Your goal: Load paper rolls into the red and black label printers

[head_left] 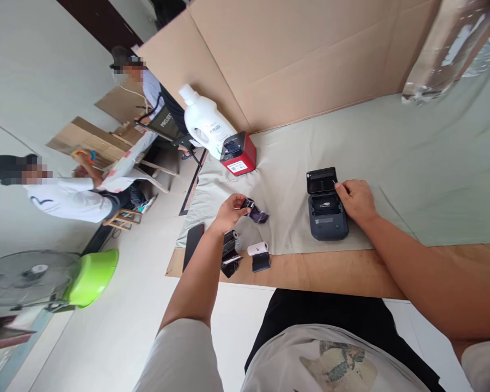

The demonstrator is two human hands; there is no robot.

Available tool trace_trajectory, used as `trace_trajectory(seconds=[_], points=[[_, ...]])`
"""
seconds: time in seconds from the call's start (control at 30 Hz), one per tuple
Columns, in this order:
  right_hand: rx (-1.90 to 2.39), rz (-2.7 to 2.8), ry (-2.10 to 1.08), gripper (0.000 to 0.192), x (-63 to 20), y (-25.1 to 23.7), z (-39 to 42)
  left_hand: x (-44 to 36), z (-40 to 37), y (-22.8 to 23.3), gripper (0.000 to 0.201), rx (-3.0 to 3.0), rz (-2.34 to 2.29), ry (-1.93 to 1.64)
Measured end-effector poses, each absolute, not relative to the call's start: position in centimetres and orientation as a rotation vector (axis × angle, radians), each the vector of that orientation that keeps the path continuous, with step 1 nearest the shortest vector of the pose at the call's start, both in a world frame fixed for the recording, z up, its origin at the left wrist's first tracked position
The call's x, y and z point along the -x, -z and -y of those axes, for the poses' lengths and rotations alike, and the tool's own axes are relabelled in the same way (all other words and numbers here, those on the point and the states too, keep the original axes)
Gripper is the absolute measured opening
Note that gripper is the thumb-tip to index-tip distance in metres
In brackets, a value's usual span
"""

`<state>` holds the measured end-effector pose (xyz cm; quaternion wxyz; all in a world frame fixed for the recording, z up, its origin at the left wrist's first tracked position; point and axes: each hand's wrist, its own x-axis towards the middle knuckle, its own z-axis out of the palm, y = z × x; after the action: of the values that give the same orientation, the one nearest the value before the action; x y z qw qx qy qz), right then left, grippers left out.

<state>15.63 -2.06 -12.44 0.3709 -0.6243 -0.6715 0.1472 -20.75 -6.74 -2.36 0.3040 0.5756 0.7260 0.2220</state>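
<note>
A dark grey label printer (327, 208) lies on the pale cloth with its lid raised. My right hand (356, 200) rests on its right side, fingers at the lid's edge. My left hand (229, 212) is closed on a crumpled dark wrapper (256, 212) just left of the printer. Below it, near the table's front edge, lie a white paper roll (257, 249), a small black piece (261, 262) and more dark wrapped rolls (230, 253).
A red and black printer (239, 154) and a white bottle (206, 123) stand at the back left. A black phone (193, 243) lies at the table's left edge. Cardboard (302, 60) walls the back. Two seated people work at left; a fan (26, 277) and green basin (92, 276) stand on the floor.
</note>
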Motion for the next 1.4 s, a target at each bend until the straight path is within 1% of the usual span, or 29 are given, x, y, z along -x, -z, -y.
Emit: trace_trajectory(seconds=[0.07, 0.1, 0.2, 0.3, 0.4, 0.47, 0.63, 0.77, 0.87, 1.0, 1.17, 1.27, 1.4], points=[[1.597, 1.713, -0.377, 0.043, -15.6, 12.4, 2.0, 17.3, 6.9, 1.2, 0.047, -1.470, -1.501, -0.719], [1.596, 1.713, -0.380, 0.042, -15.5, 12.4, 2.0, 15.4, 7.0, 0.7, 0.049, -1.457, -1.331, -0.706], [1.604, 1.730, -0.377, 0.041, -15.5, 12.4, 2.0, 9.6, 7.0, 0.3, 0.042, -1.542, -1.064, -0.603], [1.604, 1.746, -0.360, 0.041, -15.4, 12.4, 2.1, 5.3, 6.1, 1.3, 0.028, -1.836, -1.134, -0.559], [1.603, 1.745, -0.357, 0.041, -15.3, 12.5, 2.1, 3.0, 5.3, 2.8, 0.021, -2.097, -1.271, -0.495], [1.608, 1.747, -0.366, 0.041, -15.3, 12.5, 2.1, 2.3, 5.1, 3.5, 0.020, -2.170, -1.318, -0.481], [1.611, 1.750, -0.367, 0.041, -15.2, 12.6, 2.0, 2.1, 5.6, 4.6, 0.018, -2.233, -1.330, -0.574], [1.643, 1.767, -0.382, 0.041, -15.2, 12.3, 2.1, 2.4, 5.8, 5.0, 0.007, -2.263, -1.250, -0.637], [1.649, 1.766, -0.391, 0.041, -15.2, 12.1, 2.2, 2.8, 5.9, 5.4, 0.015, -2.252, -1.161, -0.728], [1.649, 1.765, -0.386, 0.041, -15.2, 12.0, 2.2, 3.0, 5.8, 6.1, 0.014, -2.179, -1.136, -0.910], [1.637, 1.767, -0.396, 0.042, -15.3, 12.1, 2.2, 2.8, 5.2, 7.0, 0.014, -2.239, -1.158, -0.806], [1.619, 1.739, -0.469, 0.047, -15.4, 11.8, 2.3, 2.8, 5.1, 7.1, 0.014, -2.301, -1.135, -0.820], [1.443, 1.559, -0.682, 0.059, -15.6, 11.1, 2.7, 3.3, 6.1, 6.9, 0.013, -2.250, -1.206, -1.070]])
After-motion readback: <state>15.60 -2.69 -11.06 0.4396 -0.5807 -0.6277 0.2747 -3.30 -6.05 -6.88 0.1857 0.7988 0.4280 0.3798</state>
